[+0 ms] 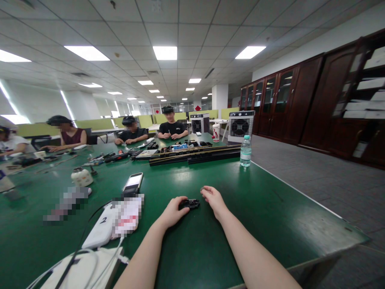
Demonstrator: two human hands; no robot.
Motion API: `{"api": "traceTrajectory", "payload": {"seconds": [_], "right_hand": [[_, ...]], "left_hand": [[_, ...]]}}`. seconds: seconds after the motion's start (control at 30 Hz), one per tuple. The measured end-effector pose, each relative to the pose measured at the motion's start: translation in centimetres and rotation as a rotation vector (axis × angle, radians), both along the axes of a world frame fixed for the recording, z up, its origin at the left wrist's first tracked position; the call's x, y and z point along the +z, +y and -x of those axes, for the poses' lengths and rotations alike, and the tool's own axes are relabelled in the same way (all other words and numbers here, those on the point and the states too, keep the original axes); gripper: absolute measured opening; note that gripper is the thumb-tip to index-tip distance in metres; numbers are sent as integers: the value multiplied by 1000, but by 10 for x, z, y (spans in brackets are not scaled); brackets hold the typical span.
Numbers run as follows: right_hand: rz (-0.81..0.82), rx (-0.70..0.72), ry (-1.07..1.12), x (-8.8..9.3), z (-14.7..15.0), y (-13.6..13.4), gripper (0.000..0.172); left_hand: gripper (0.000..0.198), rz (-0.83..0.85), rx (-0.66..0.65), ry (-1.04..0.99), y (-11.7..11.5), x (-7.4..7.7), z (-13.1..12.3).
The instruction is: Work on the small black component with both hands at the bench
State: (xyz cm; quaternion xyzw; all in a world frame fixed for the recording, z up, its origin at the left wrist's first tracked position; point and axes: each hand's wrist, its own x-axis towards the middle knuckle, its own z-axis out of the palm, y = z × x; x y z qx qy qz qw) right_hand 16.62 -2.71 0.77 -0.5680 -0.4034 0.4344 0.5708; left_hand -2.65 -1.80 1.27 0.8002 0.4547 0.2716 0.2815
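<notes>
Green table [270, 208], observed from its near edge.

- At nine o'clock from the hands: a white power bank [99, 235] marked "2", lying flat, with cables running off it towards the near edge.
- At eleven o'clock from the left hand: a phone [133, 182], face up, well apart from that hand.
- Left hand [174, 212]: resting on the table, fingers closed on the left end of the small black part [189, 204].
- The small black part lies on the table surface between the two hands, at twelve o'clock from the person.
- Right hand [213, 198]: fingers curled, just beside the part's right end. Whether it grips or touches the part cannot be told.
- At one o'clock from the right hand, well apart: a water bottle [246, 151], upright, beside long black rails [195, 155].
</notes>
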Motion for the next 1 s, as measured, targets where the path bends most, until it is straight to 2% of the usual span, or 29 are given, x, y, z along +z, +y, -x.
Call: {"api": "traceTrajectory", "payload": {"seconds": [0.4,1.0], "right_hand": [[16,-24,135,-1,-4,2,33],[36,-53,288,10,-1,-5,20]], "left_hand": [[42,-9,4,-2,0,-1,-1],[46,-26,-3,7,1,-3,0]]}}
